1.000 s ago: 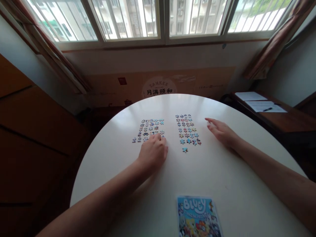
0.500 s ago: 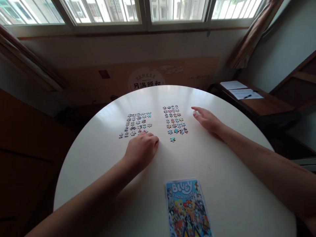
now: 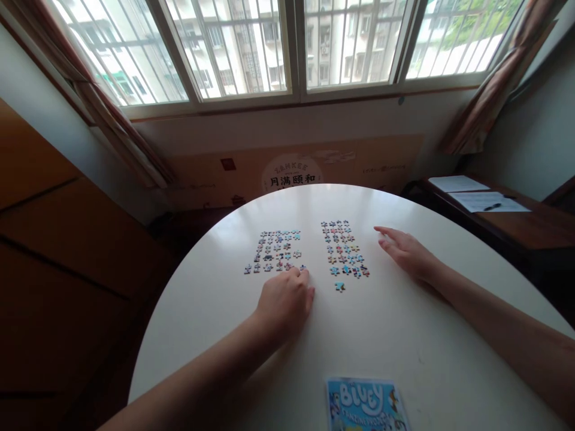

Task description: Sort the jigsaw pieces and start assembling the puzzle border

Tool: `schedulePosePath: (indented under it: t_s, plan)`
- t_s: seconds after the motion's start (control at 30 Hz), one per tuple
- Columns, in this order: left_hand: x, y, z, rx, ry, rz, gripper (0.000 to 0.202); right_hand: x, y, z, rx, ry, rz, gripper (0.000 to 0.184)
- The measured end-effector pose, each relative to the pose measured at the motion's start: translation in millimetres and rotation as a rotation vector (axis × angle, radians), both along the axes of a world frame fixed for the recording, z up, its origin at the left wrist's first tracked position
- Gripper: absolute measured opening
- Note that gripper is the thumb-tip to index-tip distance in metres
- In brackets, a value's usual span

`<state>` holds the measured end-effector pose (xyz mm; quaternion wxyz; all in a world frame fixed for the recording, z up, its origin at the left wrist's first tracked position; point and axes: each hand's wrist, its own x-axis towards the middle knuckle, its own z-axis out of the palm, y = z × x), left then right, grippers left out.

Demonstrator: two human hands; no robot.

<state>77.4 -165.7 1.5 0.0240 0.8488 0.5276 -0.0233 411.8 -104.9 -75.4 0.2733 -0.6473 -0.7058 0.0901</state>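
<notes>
Small jigsaw pieces lie in rows on the white round table (image 3: 211, 335), in a left group (image 3: 268, 257) and a right group (image 3: 342, 240). My left hand (image 3: 287, 296) is curled at the lower right corner of the left group. Its fingertips are on a jigsaw piece (image 3: 302, 267) that pokes out just beyond them. A single blue piece (image 3: 340, 287) sits below the right group. To the right of that group, my right hand (image 3: 404, 251) rests on the tabletop, fingers stretched out and holding nothing.
A colourful Bluey picture sheet (image 3: 366, 404) lies at the near side of the table. Beyond the right edge, a dark wooden side table (image 3: 525, 230) bears papers (image 3: 487, 202) and a pen. A barred window and curtains are behind.
The view has tilted up, so everything sits lower and further right. A jigsaw piece now shows at my left fingertips, at the end of the bottom row. My right hand stays put.
</notes>
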Motion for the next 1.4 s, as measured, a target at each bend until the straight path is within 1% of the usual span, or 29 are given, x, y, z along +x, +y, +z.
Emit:
schedulePosePath:
  t_s: [0.13, 0.3, 0.43, 0.5, 0.77, 1.13, 1.27, 1.4]
  plan:
    - [0, 0, -1.8, -0.016, 0.016, 0.021, 0.038, 0, 0, -0.7, 0.006, -0.006, 0.004, 0.047]
    - [1, -6, 0.8, -0.042, 0.044, 0.007, 0.046, -2, 0, 0.5, -0.009, -0.004, 0.002, 0.049]
    - [4, -12, 3.0, -0.097, 0.075, -0.042, 0.036, -2, -1, -0.9, -0.008, -0.017, -0.003, 0.049]
    - [5, -14, 3.3, -0.116, 0.078, -0.047, 0.034, -1, 0, -2.5, -0.003, -0.018, -0.004, 0.049]
    - [3, -12, 4.0, -0.107, 0.068, 0.017, 0.051, 2, 2, -5.2, 0.004, -0.015, 0.01, 0.048]
    - [2, -7, 6.9, -0.103, 0.055, 0.065, 0.053, 2, 1, -7.7, 0.006, -0.023, 0.001, 0.05]
    - [1, -7, 5.9, -0.104, 0.042, 0.063, 0.052, 2, 1, -7.4, -0.006, -0.019, -0.004, 0.051]
    - [0, -7, 4.2, -0.105, 0.025, 0.049, 0.051, 2, 1, -8.9, 0.015, -0.021, 0.0, 0.05]
